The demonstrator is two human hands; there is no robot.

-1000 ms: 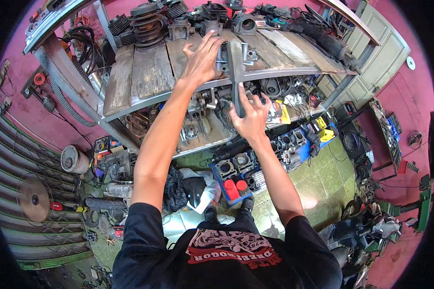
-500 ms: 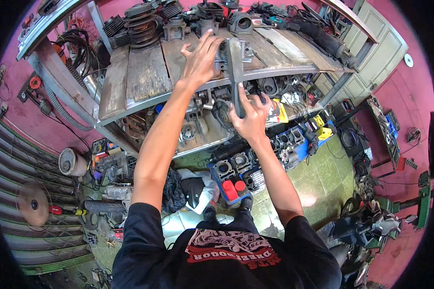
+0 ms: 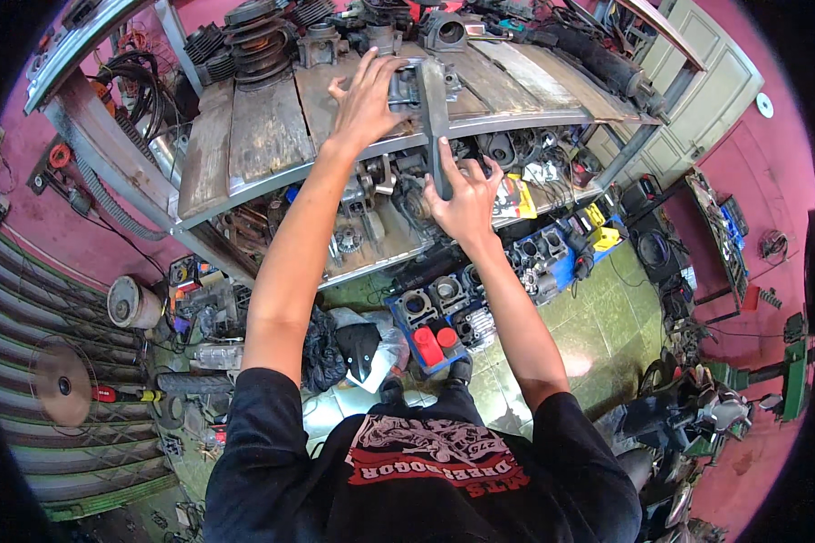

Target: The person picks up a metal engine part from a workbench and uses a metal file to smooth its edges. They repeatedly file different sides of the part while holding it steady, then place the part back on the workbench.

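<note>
My left hand (image 3: 364, 104) is at the shelf's front edge, thumb and forefinger spread around the left side of a grey metal engine part (image 3: 406, 87). Across that part lies a long flat grey bar (image 3: 434, 95), much like a file, pointing away from me. Its near end juts past the shelf edge and is pinched by my right hand (image 3: 466, 201), forefinger stretched along the top and thumb at the left side. The bar covers the middle of the part, so the contact between them is hidden.
Worn planks form the wooden shelf (image 3: 272, 136), with a stack of finned cylinders (image 3: 258, 45) and other engine parts behind. More parts crowd the lower level. On the floor, a blue tray (image 3: 391, 306) holds cylinder blocks and red containers (image 3: 427, 346). A fan (image 3: 63, 385) stands left.
The whole view has shifted slightly. My right hand and the bar have slid a little farther from me across the engine part. My left hand stays beside the part.
</note>
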